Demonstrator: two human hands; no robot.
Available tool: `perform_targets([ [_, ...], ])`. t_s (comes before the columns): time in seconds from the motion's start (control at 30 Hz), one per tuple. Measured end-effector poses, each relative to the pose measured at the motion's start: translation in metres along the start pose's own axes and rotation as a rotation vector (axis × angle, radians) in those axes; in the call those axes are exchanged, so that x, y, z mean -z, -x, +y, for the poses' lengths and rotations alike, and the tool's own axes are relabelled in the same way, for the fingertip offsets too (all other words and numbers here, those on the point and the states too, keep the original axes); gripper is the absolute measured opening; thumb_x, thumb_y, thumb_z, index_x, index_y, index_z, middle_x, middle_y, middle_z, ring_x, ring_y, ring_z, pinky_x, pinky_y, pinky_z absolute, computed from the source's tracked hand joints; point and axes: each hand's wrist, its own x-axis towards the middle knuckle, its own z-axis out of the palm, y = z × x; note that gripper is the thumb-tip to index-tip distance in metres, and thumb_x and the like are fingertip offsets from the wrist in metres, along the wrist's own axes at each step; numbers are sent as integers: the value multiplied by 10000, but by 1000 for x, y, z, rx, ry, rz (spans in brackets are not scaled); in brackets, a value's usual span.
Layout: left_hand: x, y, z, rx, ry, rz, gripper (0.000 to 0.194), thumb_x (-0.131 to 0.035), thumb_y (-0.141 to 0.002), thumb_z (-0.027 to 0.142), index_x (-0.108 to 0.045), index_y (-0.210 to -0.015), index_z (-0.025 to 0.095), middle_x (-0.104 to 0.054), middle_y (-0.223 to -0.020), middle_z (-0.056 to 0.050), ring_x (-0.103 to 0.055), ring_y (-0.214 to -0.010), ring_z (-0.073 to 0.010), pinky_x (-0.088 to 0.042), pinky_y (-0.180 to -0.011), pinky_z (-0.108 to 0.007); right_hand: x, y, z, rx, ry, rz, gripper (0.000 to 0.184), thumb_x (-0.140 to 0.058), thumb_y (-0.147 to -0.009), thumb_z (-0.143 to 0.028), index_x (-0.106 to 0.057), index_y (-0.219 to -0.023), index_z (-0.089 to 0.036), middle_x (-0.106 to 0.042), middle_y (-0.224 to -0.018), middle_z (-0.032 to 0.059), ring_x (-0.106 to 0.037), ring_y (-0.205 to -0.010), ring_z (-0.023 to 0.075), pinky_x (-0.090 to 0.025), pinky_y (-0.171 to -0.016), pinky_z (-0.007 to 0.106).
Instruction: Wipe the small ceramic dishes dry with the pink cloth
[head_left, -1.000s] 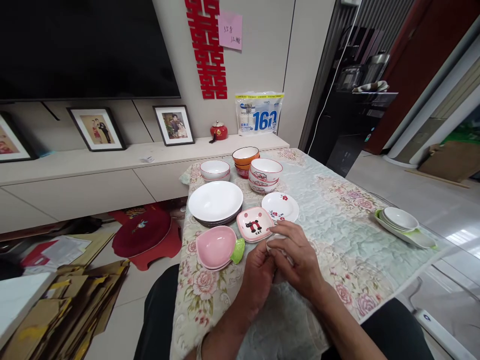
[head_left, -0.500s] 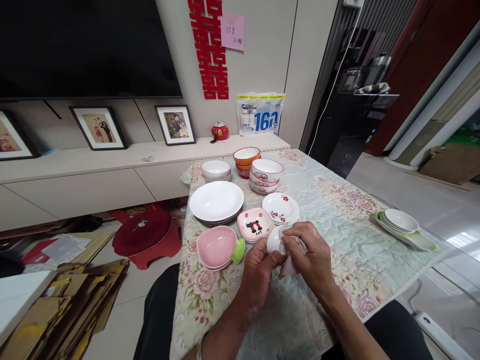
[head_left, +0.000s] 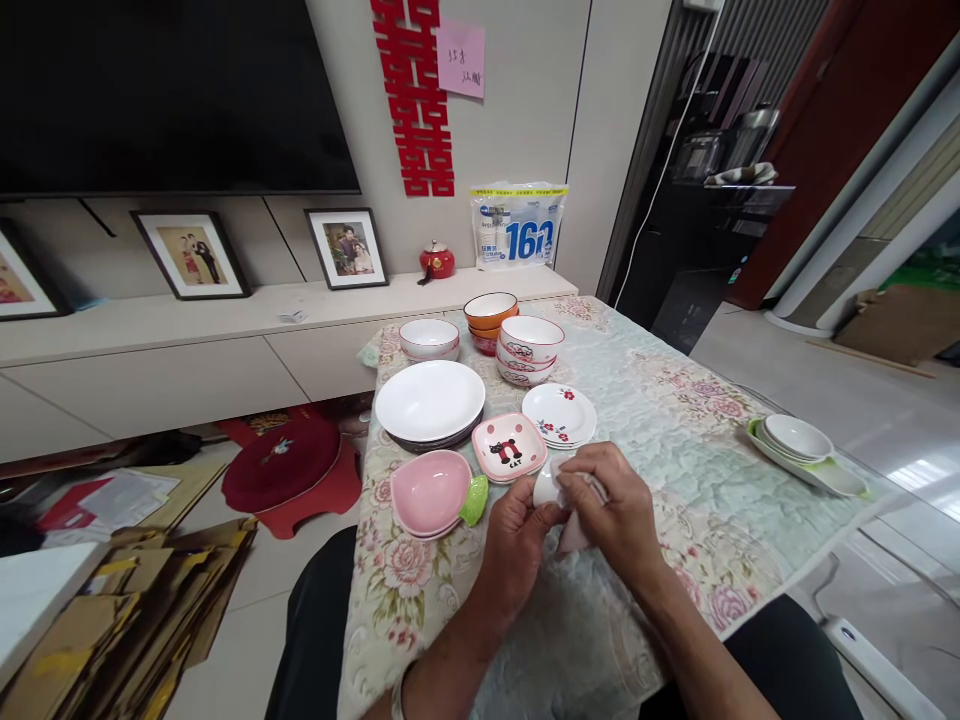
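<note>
Above the floral tablecloth (head_left: 401, 585), the left hand (head_left: 517, 525) is gripping a small white dish (head_left: 548, 485), and the right hand (head_left: 616, 492) is clutching a pale cloth (head_left: 575, 535) against it. Just beyond the hands, a square cat-patterned plate (head_left: 510, 447) and flower-patterned plates (head_left: 559, 412) are lying side by side; a pink bowl (head_left: 431, 490) with a green leaf-shaped handle (head_left: 474, 500) is sitting to the left.

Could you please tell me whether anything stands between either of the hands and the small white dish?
The left hand grips the small white dish directly, with nothing visible between them. Between the right hand and the dish is a pale cloth.
</note>
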Motion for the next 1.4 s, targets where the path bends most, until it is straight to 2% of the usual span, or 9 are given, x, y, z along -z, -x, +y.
perform_targets([
  [0.17, 1, 0, 3, -44, -117, -15, 180, -676, -825, 333, -660, -855, 157, -623, -720, 4, -518, -668, -141, -442, -642, -260, -3, 0, -10, 131, 33, -127, 103, -631, -889, -197, -721, -867, -243, -644, -867, 54, -589, -840, 213, -493, -743, 360],
  [0.33, 1, 4, 3, -29, -102, -55, 140, -715, -789, 280, -657, -787, 153, -637, -702, -3, -566, -684, -157, -476, -658, -270, 9, -5, 19, -257, -226, -6, 130, -659, -883, -328, -710, -832, -220, -676, -866, 43, -634, -830, 205, -508, -750, 334],
  [0.5, 0, 3, -4, 6, 118, -85, 228, -757, -786, 309, -718, -943, 149, -719, -867, -42, -660, -807, -195, -536, -812, -344, 9, -5, 23, -743, -741, -37, 323, -754, -770, -488, -672, -857, -188, -702, -778, 33, -602, -599, 163, -469, -524, 266],
  [0.67, -1, 2, -1, 10, 181, -60, 284, -802, -752, 307, -749, -982, 149, -728, -919, -53, -636, -848, -179, -528, -821, -319, 11, -8, 8, -891, -945, -23, 369, -852, -664, -450, -654, -846, -198, -692, -702, -8, -584, -539, 130, -456, -508, 231],
  [0.87, -1, 3, 5, 131, 233, -124, 307, -832, -708, 345, -738, -903, 127, -718, -897, -74, -632, -861, -211, -539, -840, -396, 22, -8, 18, -789, -702, -74, 294, -802, -732, -448, -671, -846, -211, -663, -676, -12, -545, -527, 133, -419, -508, 251],
  [1.07, -2, 2, -2, 61, 202, -87, 255, -774, -765, 341, -663, -851, 128, -643, -742, -12, -559, -688, -133, -477, -676, -278, 12, -4, 13, -120, -109, -16, 80, -647, -883, -271, -703, -880, -214, -656, -893, 52, -603, -872, 211, -467, -786, 352],
  [1.2, -1, 1, -1, 23, 117, -68, 234, -730, -805, 347, -602, -788, 151, -578, -654, 32, -473, -587, -98, -380, -564, -230, 2, 0, -7, 118, 45, -122, 103, -601, -910, -175, -694, -901, -216, -613, -891, 57, -561, -900, 212, -459, -804, 362],
  [1.3, -1, 3, 1, 3, 60, -43, 217, -739, -794, 324, -617, -777, 144, -589, -670, 25, -482, -611, -102, -388, -580, -229, 3, -1, -3, 105, 22, -123, 95, -599, -920, -185, -685, -907, -223, -605, -910, 54, -567, -904, 208, -467, -803, 356],
  [1.4, -1, 4, 0, 4, 88, -43, 205, -744, -795, 310, -669, -856, 129, -651, -765, -17, -567, -718, -141, -461, -677, -264, 7, -3, 17, -54, -55, -6, 85, -577, -944, -211, -656, -916, -220, -618, -908, 43, -595, -880, 190, -476, -786, 335],
])
